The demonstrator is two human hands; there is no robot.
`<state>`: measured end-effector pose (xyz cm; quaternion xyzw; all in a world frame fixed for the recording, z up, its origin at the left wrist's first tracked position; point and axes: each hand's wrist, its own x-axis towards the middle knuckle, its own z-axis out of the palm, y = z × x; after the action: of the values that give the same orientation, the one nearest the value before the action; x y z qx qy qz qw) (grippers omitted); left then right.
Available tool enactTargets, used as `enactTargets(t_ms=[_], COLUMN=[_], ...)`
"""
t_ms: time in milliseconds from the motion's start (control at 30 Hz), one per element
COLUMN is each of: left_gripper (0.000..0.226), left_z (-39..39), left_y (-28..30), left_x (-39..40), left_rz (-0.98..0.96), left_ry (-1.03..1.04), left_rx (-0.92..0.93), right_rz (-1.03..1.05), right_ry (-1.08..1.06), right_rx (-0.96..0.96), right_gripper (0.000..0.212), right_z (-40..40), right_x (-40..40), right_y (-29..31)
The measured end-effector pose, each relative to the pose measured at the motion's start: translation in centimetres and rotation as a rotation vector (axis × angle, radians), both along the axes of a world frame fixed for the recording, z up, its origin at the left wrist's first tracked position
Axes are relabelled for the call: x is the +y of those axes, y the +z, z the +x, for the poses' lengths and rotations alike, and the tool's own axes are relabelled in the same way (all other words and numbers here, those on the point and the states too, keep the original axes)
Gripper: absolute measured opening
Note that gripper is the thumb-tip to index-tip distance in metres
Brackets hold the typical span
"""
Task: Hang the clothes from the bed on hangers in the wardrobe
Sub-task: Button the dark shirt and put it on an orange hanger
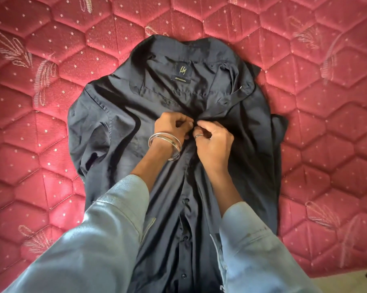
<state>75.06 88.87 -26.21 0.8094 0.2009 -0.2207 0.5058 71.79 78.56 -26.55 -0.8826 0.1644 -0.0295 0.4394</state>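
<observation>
So we've got the dark navy button-up shirt (199,187) lying front-up on the red quilted mattress (41,123), long axis running straight away from us, collar and its woven label (183,74) at the far end, hem toward our body. Our left hand (174,127) and right hand (212,142) meet on the placket just below the collar, fingers curled, each pinching shirt fabric at what looks like the top button. Silver bangles (165,144) ride the left wrist, and there's a ring (199,135) on the right hand. Lower buttons look done up. Bare mattress surrounds the shirt left, right and beyond the collar; the mattress edge shows at the shirt's near right.
</observation>
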Motion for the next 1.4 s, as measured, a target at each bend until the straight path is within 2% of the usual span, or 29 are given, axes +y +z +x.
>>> enactTargets(t_ms=[167,300,367,533,667,833,967,1100,1333,1400], left_gripper=[0.011,0.012,0.01,0.009,0.007,0.005,0.011,0.01,0.016,0.014], left_z=[-0.2,-0.2,-0.2,0.0,-0.2,0.1,0.1,-0.1,-0.4,-0.6], left_y=[0.0,0.0,0.0,0.0,0.5,0.7,0.6,0.6,0.7,0.5], left_x=[0.0,-0.1,-0.2,0.0,0.0,0.0,-0.6,-1.2,-2.1,-2.2], left_rz=[-0.002,0.032,0.066,0.079,0.064,0.096,0.167,0.171,0.185,0.156], left_ry=[0.019,0.009,-0.031,-0.017,-0.038,-0.005,-0.014,0.11,0.214,0.278], left_rx=[-0.001,-0.025,-0.034,-0.017,-0.022,0.017,0.011,-0.013,0.003,0.029], right_rz=[0.233,0.568,0.637,0.598,0.491,0.384,0.392,0.431,0.332,0.372], right_ry=[-0.042,-0.087,-0.074,-0.002,0.009,0.038,-0.01,-0.005,-0.019,-0.064], right_rx=[0.295,0.418,0.444,0.474,0.394,0.283,0.246,0.238,0.168,0.176], right_gripper=[0.024,0.016,0.015,0.008,0.014,0.006,0.004,0.004,0.003,0.008], right_z=[0.1,0.4,0.6,1.3,1.3,0.6,0.3,0.0,-0.7,-0.8], right_x=[-1.0,-1.7,-2.0,-2.3,-2.2,-1.8,-1.5,-1.5,-0.8,-0.8], right_y=[0.2,-0.1,-0.1,0.1,-0.3,-0.3,-0.4,-0.3,-0.3,-0.4])
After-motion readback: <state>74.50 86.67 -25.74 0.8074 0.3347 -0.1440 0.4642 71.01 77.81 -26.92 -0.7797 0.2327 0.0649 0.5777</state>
